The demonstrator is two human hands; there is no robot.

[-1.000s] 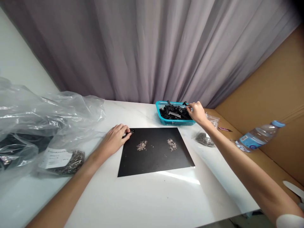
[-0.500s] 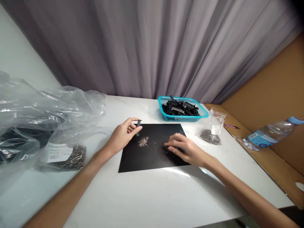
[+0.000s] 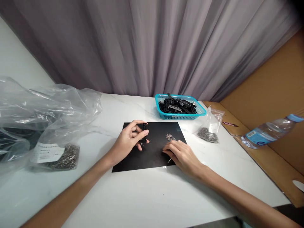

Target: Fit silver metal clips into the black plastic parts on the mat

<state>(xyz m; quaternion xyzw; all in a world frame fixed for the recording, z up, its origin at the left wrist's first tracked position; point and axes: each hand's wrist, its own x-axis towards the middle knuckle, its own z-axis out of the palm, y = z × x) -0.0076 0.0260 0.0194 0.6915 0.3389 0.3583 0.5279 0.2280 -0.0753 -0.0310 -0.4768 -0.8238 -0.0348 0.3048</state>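
My left hand pinches a small black plastic part upright between thumb and fingers, over the left half of a black mat. Beneath this hand lies a pile of tiny metal pieces, mostly hidden. My right hand is closed low over the mat's right side. A thin pale stick pokes out from under its fingers; its kind cannot be made out. Just beyond the right fingers lies another pile of tiny metal pieces.
A blue basket of black plastic parts stands at the back. Clear bags of small metal pieces lie at right and left, the left one beside a large plastic bag. A water bottle is at far right, on cardboard.
My left hand has moved slightly right with the black part, covering most of the left pile. My right hand has shifted nearer to me, uncovering the right pile. The view has shifted slightly.
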